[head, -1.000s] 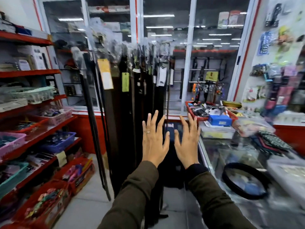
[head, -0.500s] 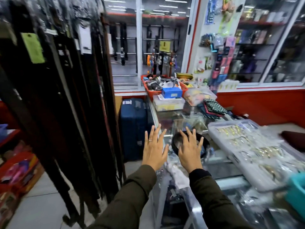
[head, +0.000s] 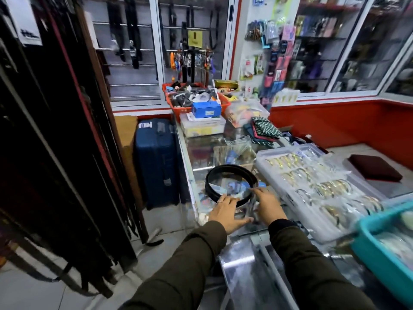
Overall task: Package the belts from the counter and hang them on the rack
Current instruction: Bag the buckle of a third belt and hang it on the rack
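Note:
A black belt (head: 210, 180) lies coiled in a ring on the glass counter (head: 201, 153). My left hand (head: 225, 211) hovers flat, fingers apart, over the ring's near edge and holds nothing. My right hand (head: 266, 203) is just right of the ring, fingers stretched toward its rim and a crumpled clear plastic sleeve (head: 250, 205) between the two hands. I see nothing gripped in it. The rack of hanging dark belts (head: 67, 135) fills the left side, some in clear sleeves with paper tags.
A clear tray of gold bangles (head: 312, 186) sits right of my hands, with a teal basket (head: 384, 249) nearer me. A blue suitcase (head: 156, 162) stands on the floor against the counter. Red baskets, boxes and folded cloth crowd the counter's far end.
My view has swung right from the belt rack to the counter. Both hands have dropped from mid-air down to the coiled belt and the plastic sleeve.

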A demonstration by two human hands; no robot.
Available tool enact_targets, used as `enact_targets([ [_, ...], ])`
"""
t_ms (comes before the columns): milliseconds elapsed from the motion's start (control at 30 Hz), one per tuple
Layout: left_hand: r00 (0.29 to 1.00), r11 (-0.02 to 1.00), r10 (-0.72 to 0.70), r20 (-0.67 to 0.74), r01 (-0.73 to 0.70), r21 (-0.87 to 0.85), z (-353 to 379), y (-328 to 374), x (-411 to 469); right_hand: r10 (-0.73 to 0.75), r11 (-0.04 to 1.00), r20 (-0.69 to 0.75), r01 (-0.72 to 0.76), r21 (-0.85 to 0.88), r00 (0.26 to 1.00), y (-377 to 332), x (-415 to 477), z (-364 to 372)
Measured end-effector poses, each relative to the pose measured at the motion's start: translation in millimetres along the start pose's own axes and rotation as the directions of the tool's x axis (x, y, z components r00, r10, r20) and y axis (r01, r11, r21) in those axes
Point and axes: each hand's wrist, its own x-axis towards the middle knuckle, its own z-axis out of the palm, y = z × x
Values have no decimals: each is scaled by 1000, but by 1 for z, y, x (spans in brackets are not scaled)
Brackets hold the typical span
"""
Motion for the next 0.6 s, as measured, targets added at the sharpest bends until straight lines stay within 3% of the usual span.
enact_targets([
  [267,963,994,-102,-250,87,-73,3,-4,7,-23,1000,-80,21,-21,997,-17,12,6],
  [433,966,998,-56,-253,46,-46,-8,-20,1,-113,929,31,116,-352,993,-20,12,6],
  [533,974,1000,-13,-227,12,-5,-21,-32,-6,-145,932,123,177,-317,982,-26,13,9],
  [600,972,1000,13,-233,-10,17,-28,-39,-15,-175,959,131,199,-203,976,-34,12,12],
])
